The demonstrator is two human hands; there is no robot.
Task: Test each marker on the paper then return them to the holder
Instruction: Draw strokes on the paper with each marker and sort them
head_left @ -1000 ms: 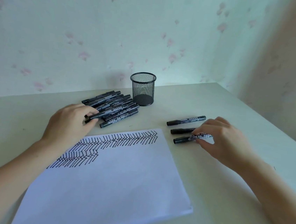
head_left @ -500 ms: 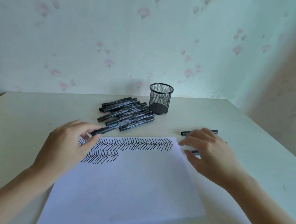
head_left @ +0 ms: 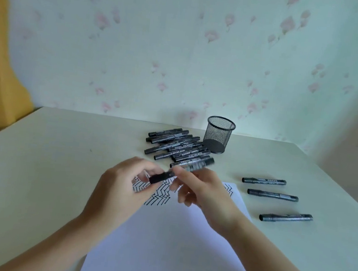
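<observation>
I am pinching a black marker (head_left: 178,174) above the paper (head_left: 173,245): my left hand (head_left: 124,187) is gripping its cap end, my right hand (head_left: 203,193) its barrel.

Both hands, left (head_left: 122,186) and right (head_left: 207,193), pinch one marker (head_left: 183,172) above the paper (head_left: 173,245).

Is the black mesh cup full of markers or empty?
Empty. Through the mesh cup only its bare bottom shows; the markers lie on the table beside it.

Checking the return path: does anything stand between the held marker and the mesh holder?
The pile of loose black markers lies between the held black marker and the black mesh holder; its open top looks clear.
</observation>
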